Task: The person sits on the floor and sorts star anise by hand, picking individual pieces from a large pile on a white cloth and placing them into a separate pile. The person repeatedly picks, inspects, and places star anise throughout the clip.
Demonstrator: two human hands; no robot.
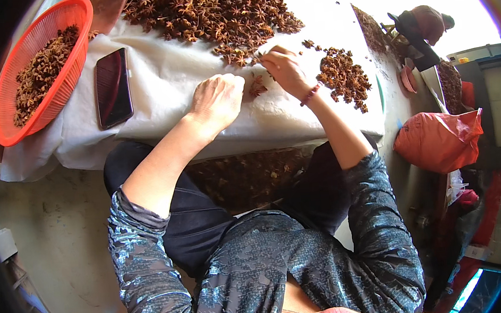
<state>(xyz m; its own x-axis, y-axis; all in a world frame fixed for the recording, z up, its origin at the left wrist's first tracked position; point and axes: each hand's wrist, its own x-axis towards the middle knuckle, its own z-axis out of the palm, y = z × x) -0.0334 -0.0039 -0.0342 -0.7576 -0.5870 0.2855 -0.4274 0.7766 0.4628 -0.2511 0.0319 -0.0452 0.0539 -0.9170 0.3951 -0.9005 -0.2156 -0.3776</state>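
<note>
A large heap of dried star anise (213, 14) is spread over a white sheet (161, 84). My left hand (218, 98) is curled into a loose fist above the sheet, back of the hand up; its palm is hidden. At the heap's near edge, my right hand (287, 69) has its fingertips bent together beside some pods. Whether they pinch a piece is too small to tell. A few loose star anise pods (257, 85) lie between the two hands. To the right of my right wrist sits a smaller star anise pile (345, 76).
An orange plastic basket (85, 41) holding star anise stands at the left, tilted in view. Beside it lies a smartphone (113, 88). A red sack (439, 141) rests on the floor at right. Another person (428, 25) bends over farther back. Dark loose material (252, 174) lies beneath the table edge.
</note>
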